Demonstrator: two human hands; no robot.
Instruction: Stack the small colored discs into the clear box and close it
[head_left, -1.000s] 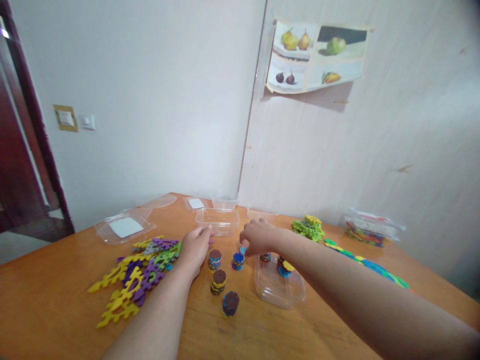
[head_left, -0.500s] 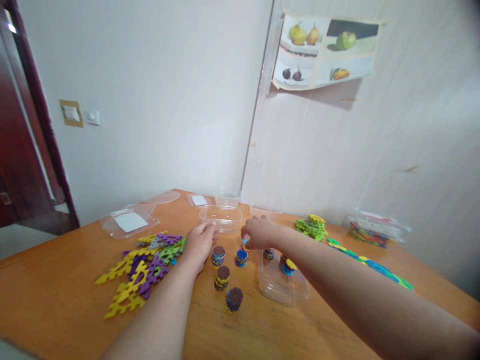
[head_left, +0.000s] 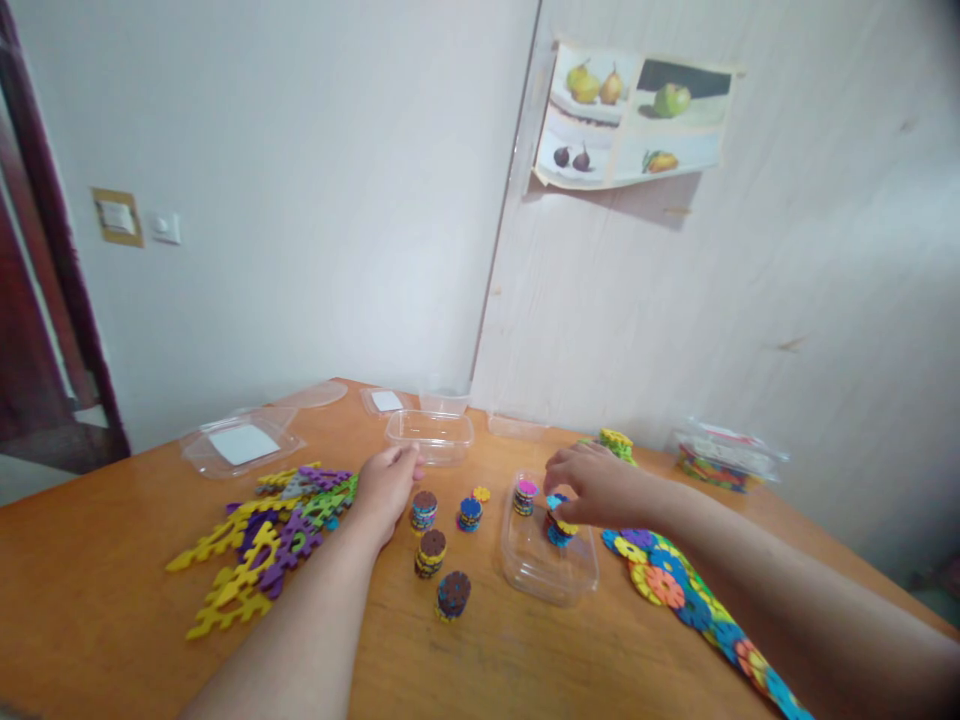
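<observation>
Discs stood stacked in the clear tray, about four o'clock from the loosely curled left hand, while the right hand bent over them, each hand's grip impossible to tell.

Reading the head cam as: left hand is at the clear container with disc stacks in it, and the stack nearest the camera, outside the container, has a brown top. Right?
Wrong hand: the head view shows the right hand at the clear container with disc stacks in it. The stack nearest the camera, outside the container, has a brown top.
</observation>
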